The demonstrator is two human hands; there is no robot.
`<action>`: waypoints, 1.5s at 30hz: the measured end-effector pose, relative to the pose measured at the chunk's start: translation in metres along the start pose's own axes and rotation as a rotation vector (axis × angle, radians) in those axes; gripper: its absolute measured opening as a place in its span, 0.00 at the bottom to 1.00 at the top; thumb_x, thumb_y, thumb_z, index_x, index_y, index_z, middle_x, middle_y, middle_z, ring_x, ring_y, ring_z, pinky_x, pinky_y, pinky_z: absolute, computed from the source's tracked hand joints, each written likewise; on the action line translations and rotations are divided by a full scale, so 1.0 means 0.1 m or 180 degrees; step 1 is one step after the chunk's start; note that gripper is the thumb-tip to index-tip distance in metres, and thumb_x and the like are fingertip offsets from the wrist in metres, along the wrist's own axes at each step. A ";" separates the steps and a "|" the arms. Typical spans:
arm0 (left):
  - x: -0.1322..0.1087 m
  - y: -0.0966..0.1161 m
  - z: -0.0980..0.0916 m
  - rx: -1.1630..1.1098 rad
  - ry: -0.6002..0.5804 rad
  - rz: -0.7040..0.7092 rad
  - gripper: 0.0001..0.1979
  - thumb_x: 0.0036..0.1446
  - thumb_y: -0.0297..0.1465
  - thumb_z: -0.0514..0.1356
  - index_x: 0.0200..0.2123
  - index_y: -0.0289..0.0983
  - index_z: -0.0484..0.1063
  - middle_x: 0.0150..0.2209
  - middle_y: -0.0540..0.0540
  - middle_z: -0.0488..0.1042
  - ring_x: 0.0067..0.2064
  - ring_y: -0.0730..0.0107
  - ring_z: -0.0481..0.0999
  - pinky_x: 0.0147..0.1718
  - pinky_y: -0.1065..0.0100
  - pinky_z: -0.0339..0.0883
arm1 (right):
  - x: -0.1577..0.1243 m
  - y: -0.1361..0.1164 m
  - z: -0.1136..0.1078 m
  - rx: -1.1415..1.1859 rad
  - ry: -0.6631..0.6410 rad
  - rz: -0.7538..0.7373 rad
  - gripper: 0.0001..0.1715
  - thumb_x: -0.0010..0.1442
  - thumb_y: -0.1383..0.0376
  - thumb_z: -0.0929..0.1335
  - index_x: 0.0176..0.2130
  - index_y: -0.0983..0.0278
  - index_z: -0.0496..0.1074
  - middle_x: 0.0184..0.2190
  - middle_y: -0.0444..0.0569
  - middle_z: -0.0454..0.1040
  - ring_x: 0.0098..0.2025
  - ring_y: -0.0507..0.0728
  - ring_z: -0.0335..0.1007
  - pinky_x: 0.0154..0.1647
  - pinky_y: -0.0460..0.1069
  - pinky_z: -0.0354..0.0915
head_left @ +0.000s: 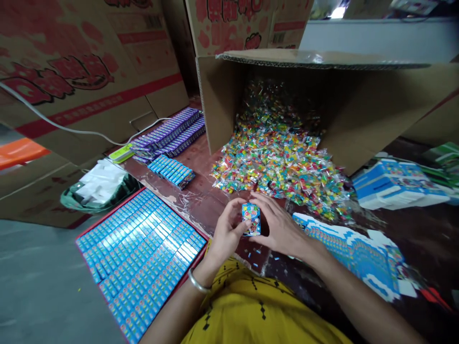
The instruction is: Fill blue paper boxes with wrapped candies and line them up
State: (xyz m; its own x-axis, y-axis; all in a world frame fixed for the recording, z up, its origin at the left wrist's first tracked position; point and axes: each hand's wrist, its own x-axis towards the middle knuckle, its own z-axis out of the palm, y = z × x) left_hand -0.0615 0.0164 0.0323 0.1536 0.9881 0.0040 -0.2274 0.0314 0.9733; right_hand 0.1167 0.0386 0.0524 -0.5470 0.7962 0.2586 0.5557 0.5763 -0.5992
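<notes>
Both hands meet in front of me over the dark table. My left hand is closed round a small blue printed box, held upright. My right hand touches the same box from the right, its fingers curled over the top edge. A heap of small colourful candy packets spills out of a big cardboard carton lying on its side just beyond the hands. A silver bangle sits on my left wrist.
A red tray packed with rows of blue boxes lies at the left. Flat blue box blanks are stacked at the right. Purple packs and a short row of blue boxes lie further back. Printed cartons stand behind.
</notes>
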 end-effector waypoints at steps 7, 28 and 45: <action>0.05 -0.08 -0.23 0.0778 0.0301 -0.0180 0.15 0.55 0.39 0.64 0.41 0.36 0.68 0.33 0.47 0.75 0.32 0.69 0.75 0.33 0.69 0.69 | 0.11 0.05 0.18 -0.0290 0.0345 -0.0180 0.53 0.48 0.59 0.75 0.65 0.60 0.50 0.65 0.59 0.56 0.68 0.69 0.49 0.65 0.67 0.54; 0.39 -0.14 -0.72 0.4119 0.0977 0.0958 0.18 0.57 0.46 0.60 0.41 0.38 0.65 0.39 0.43 0.68 0.42 0.58 0.67 0.43 0.60 0.63 | -0.73 0.86 -0.47 -0.0912 0.0639 0.1410 0.16 0.66 0.59 0.61 0.44 0.61 0.73 0.44 0.53 0.76 0.44 0.62 0.74 0.44 0.55 0.68; 0.15 -0.64 0.67 0.4359 -0.0860 0.0877 0.32 0.43 0.50 0.69 0.43 0.36 0.64 0.42 0.43 0.68 0.45 0.54 0.68 0.44 0.56 0.64 | -0.62 0.92 -0.40 -0.1622 0.0367 0.1212 0.13 0.64 0.59 0.66 0.43 0.57 0.79 0.43 0.50 0.73 0.46 0.60 0.68 0.48 0.54 0.64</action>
State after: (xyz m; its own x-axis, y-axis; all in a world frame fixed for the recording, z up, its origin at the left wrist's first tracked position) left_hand 0.0197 0.0189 -0.0142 0.4693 0.8751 0.1180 0.7914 -0.4761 0.3835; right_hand 0.2269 0.0492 0.0118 -0.1979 0.9605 0.1958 0.9407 0.2422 -0.2375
